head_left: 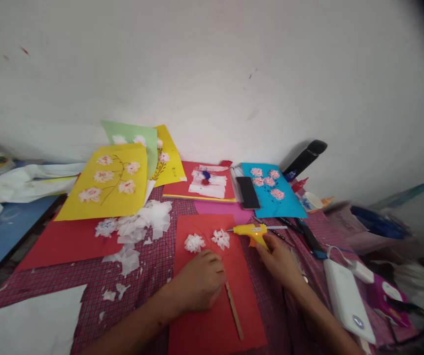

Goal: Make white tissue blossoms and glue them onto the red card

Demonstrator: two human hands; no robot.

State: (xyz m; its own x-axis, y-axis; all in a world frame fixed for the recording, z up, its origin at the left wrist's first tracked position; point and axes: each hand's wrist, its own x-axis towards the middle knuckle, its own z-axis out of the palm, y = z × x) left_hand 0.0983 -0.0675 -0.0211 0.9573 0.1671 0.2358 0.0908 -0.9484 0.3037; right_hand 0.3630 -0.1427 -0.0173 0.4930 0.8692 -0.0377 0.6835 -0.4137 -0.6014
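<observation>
My right hand [279,261] is wrapped round the handle of a yellow hot glue gun [249,230]. Its nozzle points left, close to a white crumpled-paper flower [221,239] on a red sheet [217,323]. A second white paper flower [194,243] lies just left of that one. My left hand [205,280] is closed over the middle of the red sheet, below both flowers; whatever its fingers hold is hidden. A flat wooden stick [235,315] lies on the sheet to the right of my left hand. Thin curved lines run on the paper between the flowers.
Torn white tissue [141,222] lies left of the sheet. A yellow card with flowers [116,172] leans farther back. Behind are a phone [248,193] and a blue flower card [288,199]. A white power bank [348,298] sits at right. A wall closes the back.
</observation>
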